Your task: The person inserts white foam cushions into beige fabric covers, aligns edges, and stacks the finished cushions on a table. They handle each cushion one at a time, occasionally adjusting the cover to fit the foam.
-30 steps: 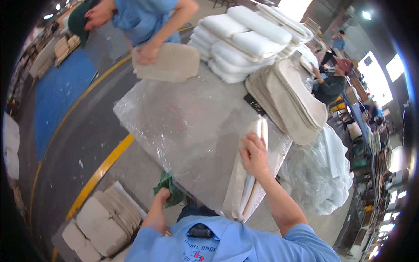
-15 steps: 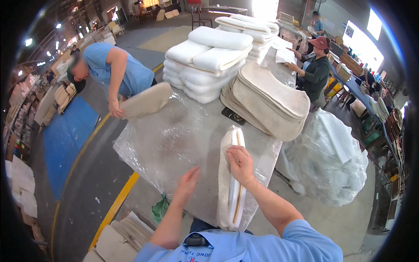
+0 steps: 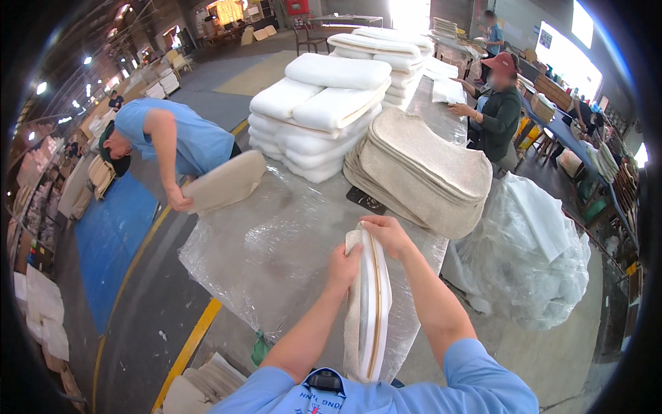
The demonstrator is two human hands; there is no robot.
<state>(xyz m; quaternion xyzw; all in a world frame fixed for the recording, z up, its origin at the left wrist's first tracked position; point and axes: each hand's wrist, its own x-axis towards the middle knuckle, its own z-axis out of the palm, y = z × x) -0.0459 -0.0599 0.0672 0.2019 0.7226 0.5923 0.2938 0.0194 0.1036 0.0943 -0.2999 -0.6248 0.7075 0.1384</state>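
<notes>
A long beige cushion cover (image 3: 353, 317) stands on its edge on the plastic-covered table (image 3: 289, 241), its white side and tan zipper strip (image 3: 380, 297) turned up and toward the right. My left hand (image 3: 344, 265) is closed on the cover's left side near its far end. At the far tip, my right hand (image 3: 387, 233) pinches the end of the cover beside the zipper line; the fingertips are partly hidden. Just beyond my hands lies a stack of beige cushion covers (image 3: 427, 169).
White padding (image 3: 324, 103) is piled at the table's far side. A bundle of clear plastic (image 3: 517, 255) stands right of the table. At left, a co-worker (image 3: 172, 141) handles a beige cushion (image 3: 227, 183); another co-worker (image 3: 498, 110) stands far right. Beige pieces (image 3: 203, 386) lie at lower left.
My left hand has moved right and up from above the table and taken hold of the cover. My right hand has slid to the cover's far tip. The co-worker's cushion has lowered slightly.
</notes>
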